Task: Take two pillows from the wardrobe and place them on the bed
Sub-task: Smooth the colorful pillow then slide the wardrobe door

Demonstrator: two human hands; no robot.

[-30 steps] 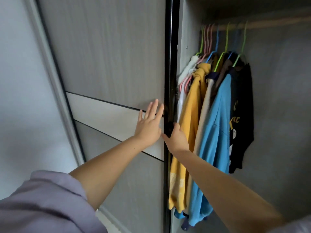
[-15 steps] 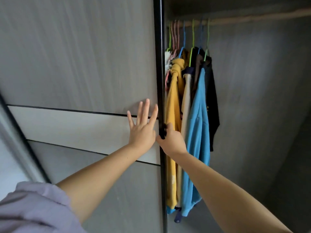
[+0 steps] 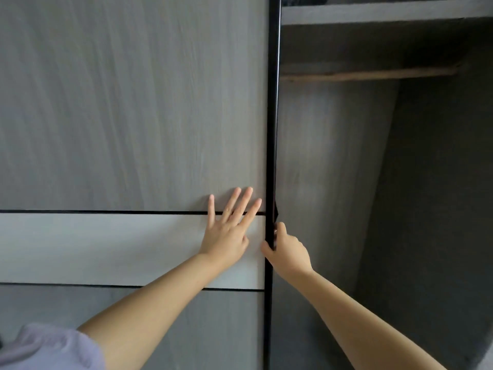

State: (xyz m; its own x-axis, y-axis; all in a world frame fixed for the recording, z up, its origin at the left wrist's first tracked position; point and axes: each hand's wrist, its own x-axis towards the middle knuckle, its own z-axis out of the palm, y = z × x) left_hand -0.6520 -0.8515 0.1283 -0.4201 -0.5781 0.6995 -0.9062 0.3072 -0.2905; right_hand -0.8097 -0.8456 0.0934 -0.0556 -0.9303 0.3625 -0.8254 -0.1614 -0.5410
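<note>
A grey sliding wardrobe door (image 3: 133,116) with a pale band across it fills the left of the view. My left hand (image 3: 226,233) lies flat on that band, fingers spread, close to the door's black edge (image 3: 272,129). Around that edge, a little lower, my right hand (image 3: 286,252) is curled with the thumb on the front side. To the right the wardrobe's inside (image 3: 346,182) is bare and dim. No pillow and no bed are in view.
A wooden hanging rail (image 3: 365,74) crosses the open compartment under a grey shelf (image 3: 386,12). Something dark lies on that shelf at the top edge, too little shown to tell. The compartment's right wall (image 3: 440,209) is in shadow.
The door has slid to the right under both hands. The hanging clothes seen before are now hidden behind it, and an empty part of the wardrobe shows on the right.
</note>
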